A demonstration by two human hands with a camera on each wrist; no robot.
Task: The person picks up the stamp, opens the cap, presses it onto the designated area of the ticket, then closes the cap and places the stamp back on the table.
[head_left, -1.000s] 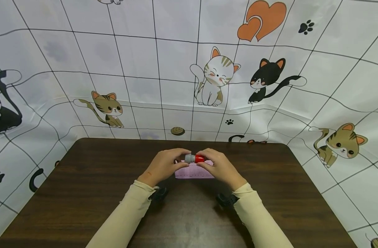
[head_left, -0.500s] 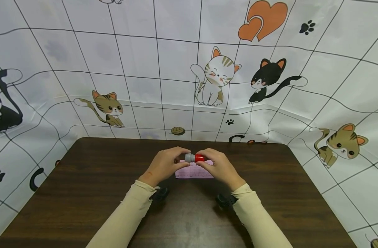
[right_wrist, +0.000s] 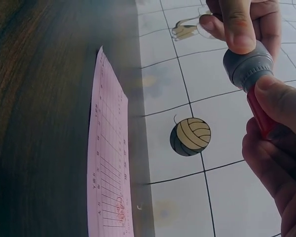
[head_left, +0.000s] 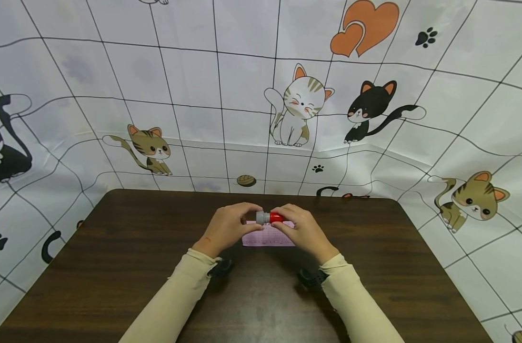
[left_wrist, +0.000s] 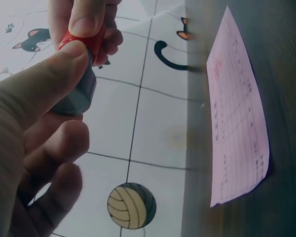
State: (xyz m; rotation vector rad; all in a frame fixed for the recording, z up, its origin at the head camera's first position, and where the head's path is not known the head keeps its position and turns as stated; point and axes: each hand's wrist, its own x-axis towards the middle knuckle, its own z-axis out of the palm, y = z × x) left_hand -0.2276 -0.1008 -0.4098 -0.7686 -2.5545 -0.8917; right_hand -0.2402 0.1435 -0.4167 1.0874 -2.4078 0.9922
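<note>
A small stamp (head_left: 276, 218) with a red body and a grey ribbed cap is held sideways between both hands, above a pink printed slip (head_left: 267, 237). My left hand (head_left: 228, 229) pinches the grey cap (right_wrist: 241, 66) between thumb and fingers. At the other end, my right hand (head_left: 306, 231) grips the red body with thumb and fingers. Cap and body are joined in the right wrist view. Red marks show on the slip (left_wrist: 237, 108), which has ruled lines and lies on the table.
The dark brown wooden table (head_left: 128, 267) reaches back to a white cloth (head_left: 192, 119) printed with cats and grid lines. Dark wrist straps (head_left: 220, 267) sit at both wrists.
Both hands keep hold of the stamp in nearly the same place. The whole head view has shifted very slightly.
</note>
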